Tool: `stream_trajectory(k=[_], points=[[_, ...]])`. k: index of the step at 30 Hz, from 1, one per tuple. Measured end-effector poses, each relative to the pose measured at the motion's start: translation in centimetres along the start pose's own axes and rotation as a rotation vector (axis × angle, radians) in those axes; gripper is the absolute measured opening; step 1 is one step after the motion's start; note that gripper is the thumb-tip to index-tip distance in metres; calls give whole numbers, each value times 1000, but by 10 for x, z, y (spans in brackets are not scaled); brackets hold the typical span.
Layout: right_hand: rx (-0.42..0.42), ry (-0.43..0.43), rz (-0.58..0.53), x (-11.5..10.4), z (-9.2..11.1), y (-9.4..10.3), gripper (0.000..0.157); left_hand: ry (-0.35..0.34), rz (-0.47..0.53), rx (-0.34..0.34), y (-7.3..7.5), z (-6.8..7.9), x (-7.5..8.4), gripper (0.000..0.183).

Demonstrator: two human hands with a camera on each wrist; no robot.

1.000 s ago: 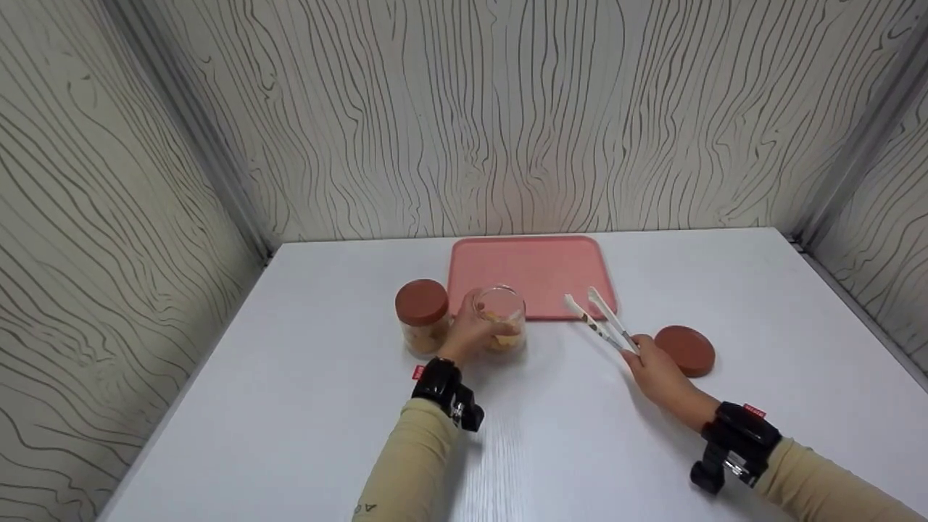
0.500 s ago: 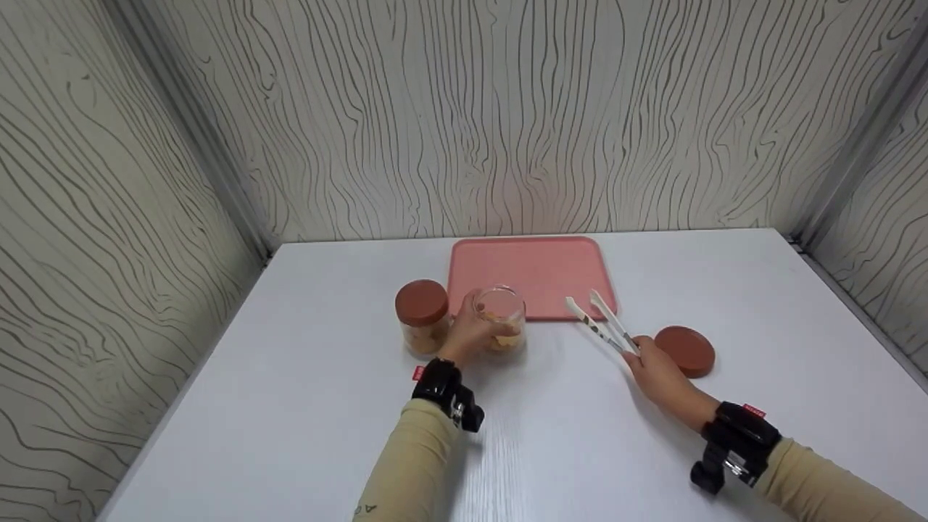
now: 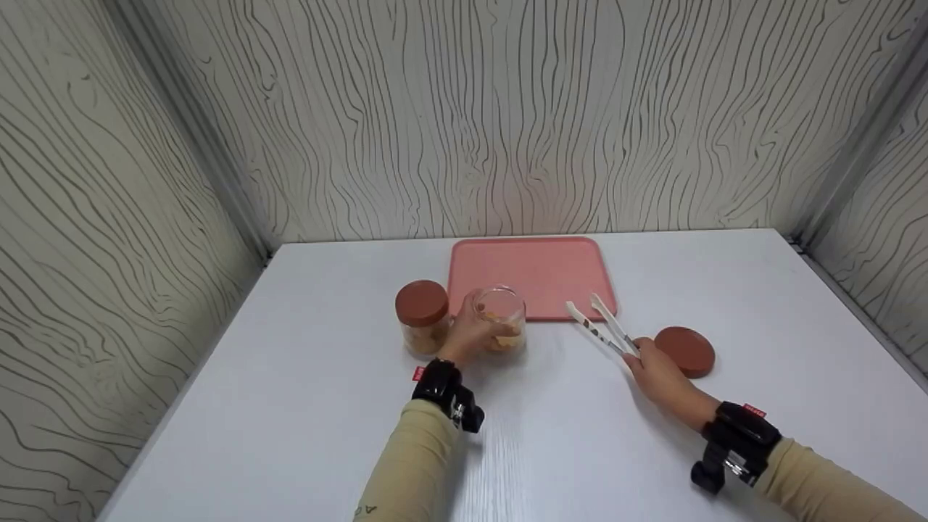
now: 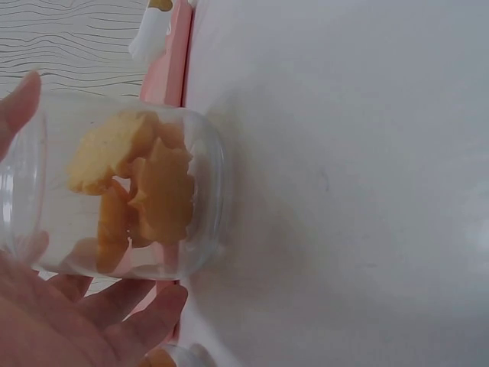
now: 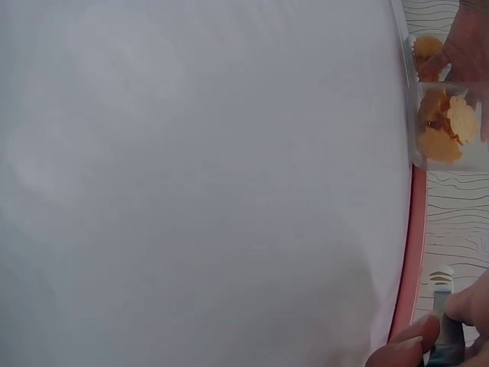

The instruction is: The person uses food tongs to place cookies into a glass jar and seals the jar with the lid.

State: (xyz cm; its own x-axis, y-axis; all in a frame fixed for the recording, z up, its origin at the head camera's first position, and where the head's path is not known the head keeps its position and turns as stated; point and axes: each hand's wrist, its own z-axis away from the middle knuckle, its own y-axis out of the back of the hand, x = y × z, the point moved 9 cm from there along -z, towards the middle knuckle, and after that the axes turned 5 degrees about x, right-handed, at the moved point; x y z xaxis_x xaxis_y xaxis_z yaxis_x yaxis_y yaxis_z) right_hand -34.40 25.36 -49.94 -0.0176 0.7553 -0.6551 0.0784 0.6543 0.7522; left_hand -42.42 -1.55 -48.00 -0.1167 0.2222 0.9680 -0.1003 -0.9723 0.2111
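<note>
My left hand (image 3: 473, 332) grips an uncapped clear jar (image 4: 210, 191) from its left side, thumb and fingers around the wall. Several scalloped yellow cookies (image 4: 164, 187) lie at the bottom of the jar, which stands upright on the table. My right hand (image 3: 658, 373) holds a pair of white tongs (image 3: 602, 330) with a patterned arm. The tong tips point away from me, spread apart, over the near right edge of the pink tray (image 3: 533, 275). Just beyond my right hand lies a round brown lid (image 3: 685, 351).
A second jar (image 3: 426, 339), capped with a brown lid (image 3: 422, 302) and holding cookies, stands left of my left hand. The pink tray lies at the back of the white table (image 3: 326, 406). Wood-patterned panels (image 3: 464, 116) rise behind and at both sides.
The tong tips have dipped slightly toward me and stay spread. My left hand and the jar have not visibly moved.
</note>
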Motion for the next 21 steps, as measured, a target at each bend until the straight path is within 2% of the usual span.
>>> stream_trajectory(k=[11, 17, 21], points=[[-53, -29, 38, 2, 1, -1, 31, 1, -19, 7, 1, 2, 1, 97], [-48, 6, 63, 0, -1, 0, 22, -10, -27, 5, 0, 1, 1, 98], [-43, 67, 100, -6, -3, 2, 16, 1, -13, 4, 0, 2, 1, 98]])
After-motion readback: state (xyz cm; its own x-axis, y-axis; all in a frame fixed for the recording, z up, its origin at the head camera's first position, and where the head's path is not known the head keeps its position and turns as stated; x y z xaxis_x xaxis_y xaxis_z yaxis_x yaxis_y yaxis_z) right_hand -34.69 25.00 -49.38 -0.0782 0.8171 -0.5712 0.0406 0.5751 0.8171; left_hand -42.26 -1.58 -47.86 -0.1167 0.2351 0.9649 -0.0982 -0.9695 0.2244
